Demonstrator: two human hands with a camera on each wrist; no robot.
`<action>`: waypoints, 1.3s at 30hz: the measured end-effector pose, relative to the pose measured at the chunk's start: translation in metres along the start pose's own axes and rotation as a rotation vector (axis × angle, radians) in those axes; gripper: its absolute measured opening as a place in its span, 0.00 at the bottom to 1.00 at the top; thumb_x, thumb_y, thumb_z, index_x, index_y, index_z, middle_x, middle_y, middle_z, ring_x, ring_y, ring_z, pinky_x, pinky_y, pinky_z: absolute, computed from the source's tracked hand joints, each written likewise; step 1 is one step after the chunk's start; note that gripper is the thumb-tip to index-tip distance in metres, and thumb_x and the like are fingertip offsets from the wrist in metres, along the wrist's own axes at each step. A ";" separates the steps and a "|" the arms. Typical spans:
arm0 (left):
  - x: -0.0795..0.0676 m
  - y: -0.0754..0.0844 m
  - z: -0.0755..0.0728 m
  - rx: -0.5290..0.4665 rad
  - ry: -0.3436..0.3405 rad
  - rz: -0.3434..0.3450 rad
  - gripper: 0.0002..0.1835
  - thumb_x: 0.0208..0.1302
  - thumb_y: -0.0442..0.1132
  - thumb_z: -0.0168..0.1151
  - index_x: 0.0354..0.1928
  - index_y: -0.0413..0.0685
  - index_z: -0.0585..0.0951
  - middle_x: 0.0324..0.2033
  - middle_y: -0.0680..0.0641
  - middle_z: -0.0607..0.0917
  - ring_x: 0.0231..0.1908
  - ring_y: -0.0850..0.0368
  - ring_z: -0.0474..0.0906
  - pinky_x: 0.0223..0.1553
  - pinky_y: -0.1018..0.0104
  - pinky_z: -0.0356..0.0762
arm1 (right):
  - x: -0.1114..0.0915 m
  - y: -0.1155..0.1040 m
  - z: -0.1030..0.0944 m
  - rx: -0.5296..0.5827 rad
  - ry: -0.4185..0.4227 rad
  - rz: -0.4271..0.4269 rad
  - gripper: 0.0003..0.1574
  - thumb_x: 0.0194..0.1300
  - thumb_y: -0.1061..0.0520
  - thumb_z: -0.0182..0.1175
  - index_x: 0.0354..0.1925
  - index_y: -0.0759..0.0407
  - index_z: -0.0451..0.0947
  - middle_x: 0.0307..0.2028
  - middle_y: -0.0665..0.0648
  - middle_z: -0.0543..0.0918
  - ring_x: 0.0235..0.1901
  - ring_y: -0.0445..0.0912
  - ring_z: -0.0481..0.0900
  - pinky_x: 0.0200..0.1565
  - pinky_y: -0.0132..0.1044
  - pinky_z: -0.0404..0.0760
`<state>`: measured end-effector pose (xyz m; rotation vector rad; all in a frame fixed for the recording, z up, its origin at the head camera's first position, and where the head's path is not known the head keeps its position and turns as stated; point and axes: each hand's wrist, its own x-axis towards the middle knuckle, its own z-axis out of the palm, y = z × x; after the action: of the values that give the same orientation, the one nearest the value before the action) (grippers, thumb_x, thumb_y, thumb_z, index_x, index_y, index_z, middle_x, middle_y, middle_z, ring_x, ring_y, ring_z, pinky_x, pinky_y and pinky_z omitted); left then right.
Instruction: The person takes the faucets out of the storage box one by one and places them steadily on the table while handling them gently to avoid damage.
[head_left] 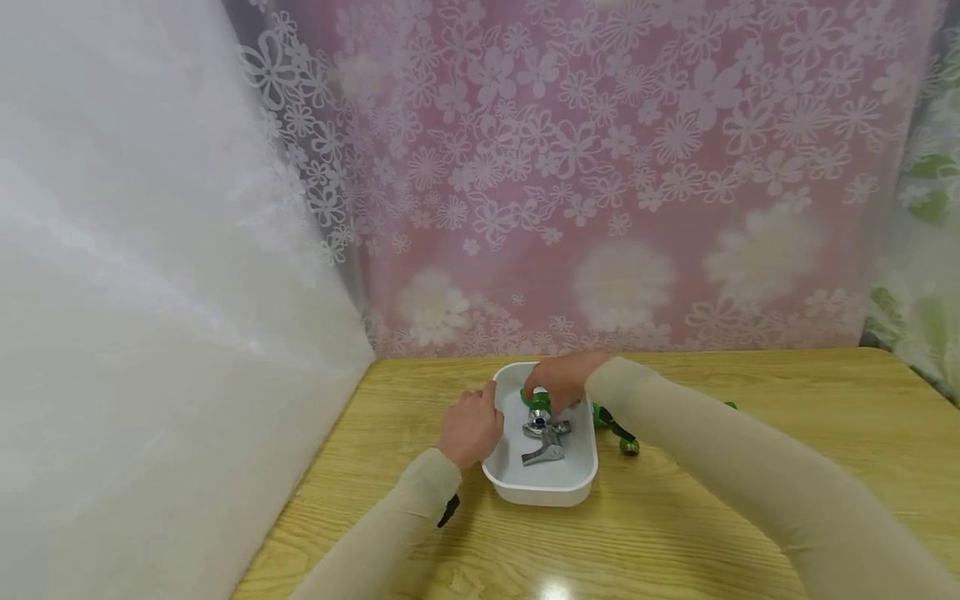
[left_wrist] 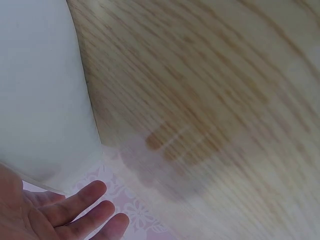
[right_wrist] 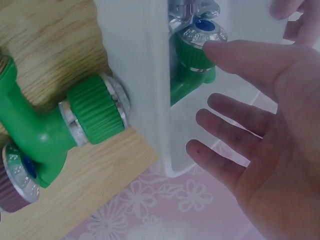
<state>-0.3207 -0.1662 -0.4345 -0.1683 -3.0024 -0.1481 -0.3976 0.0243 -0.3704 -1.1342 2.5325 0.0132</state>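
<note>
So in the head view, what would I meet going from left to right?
White sheet, left hand, white tub, green valve lying on the table just outside the tub, green-patterned curtain.

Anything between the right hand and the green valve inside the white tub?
Nothing visible: the right hand reaches into the white tub, right up to the green valve. The metal fittings lie on the valve's near side, not between them.

One white tray [head_left: 543, 497], one desk [head_left: 675, 533]
One left hand [head_left: 471, 427] at the tray's 9 o'clock, one right hand [head_left: 561, 379] at 1; inside, one green valve [head_left: 539, 402] toward 12, silver fittings [head_left: 553, 450] toward 6, overlapping, number unclear; outside at 3, at least one green fitting [right_wrist: 50, 132], partly hidden.
</note>
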 end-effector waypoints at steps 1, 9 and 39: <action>0.000 0.000 0.000 0.000 0.005 0.001 0.28 0.74 0.46 0.50 0.73 0.45 0.66 0.57 0.42 0.83 0.56 0.46 0.79 0.44 0.50 0.83 | 0.002 0.000 0.001 -0.007 0.002 0.001 0.31 0.60 0.53 0.73 0.62 0.45 0.80 0.63 0.50 0.79 0.54 0.45 0.78 0.47 0.43 0.82; 0.000 -0.002 0.002 0.011 0.015 0.013 0.28 0.75 0.46 0.48 0.73 0.46 0.65 0.56 0.43 0.84 0.55 0.47 0.80 0.43 0.50 0.84 | 0.011 -0.001 0.003 0.009 -0.034 0.054 0.32 0.59 0.54 0.73 0.62 0.44 0.80 0.62 0.49 0.79 0.49 0.44 0.76 0.46 0.43 0.80; 0.000 -0.002 0.002 0.018 0.067 0.027 0.26 0.73 0.44 0.50 0.71 0.44 0.68 0.51 0.43 0.86 0.50 0.48 0.82 0.41 0.49 0.84 | 0.030 -0.002 0.011 -0.001 -0.093 0.143 0.31 0.54 0.55 0.73 0.58 0.39 0.82 0.61 0.49 0.79 0.45 0.44 0.74 0.46 0.42 0.76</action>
<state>-0.3207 -0.1676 -0.4368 -0.1981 -2.9328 -0.1213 -0.4107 0.0030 -0.3905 -0.9288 2.5246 0.1020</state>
